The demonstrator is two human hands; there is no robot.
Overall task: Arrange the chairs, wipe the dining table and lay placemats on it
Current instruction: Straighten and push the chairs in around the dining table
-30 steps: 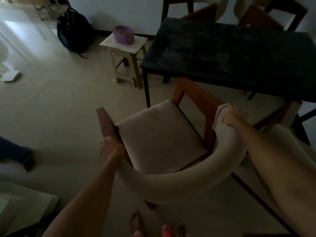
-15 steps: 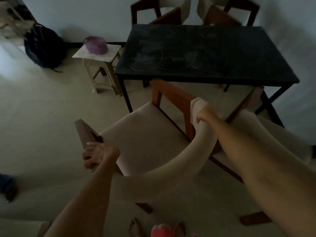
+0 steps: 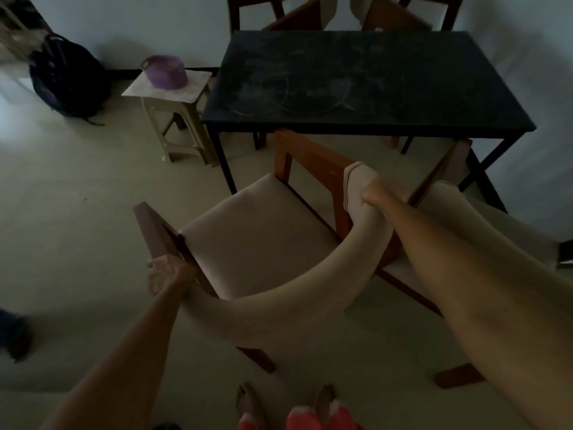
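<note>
A wooden armchair (image 3: 257, 240) with a beige seat and curved beige backrest stands in front of me, turned at an angle to the dark dining table (image 3: 366, 85). My left hand (image 3: 169, 274) grips the left end of the backrest by the wooden arm. My right hand (image 3: 383, 193) grips the right end of the backrest. The tabletop is dusty, with round marks on it. A second beige chair (image 3: 483, 231) stands to the right, partly behind my right arm. Two more chairs (image 3: 297, 13) are at the table's far side.
A plastic stool (image 3: 176, 119) carrying a purple basin (image 3: 164, 71) stands left of the table. A dark backpack (image 3: 68, 82) leans by the wall. Someone's shoe (image 3: 15, 336) shows at the left edge. My feet (image 3: 285, 405) are just behind the chair.
The chair's front has swung rightward and closer to the table's near edge, with both hands holding it. The view has shifted left to right, centring the table.
</note>
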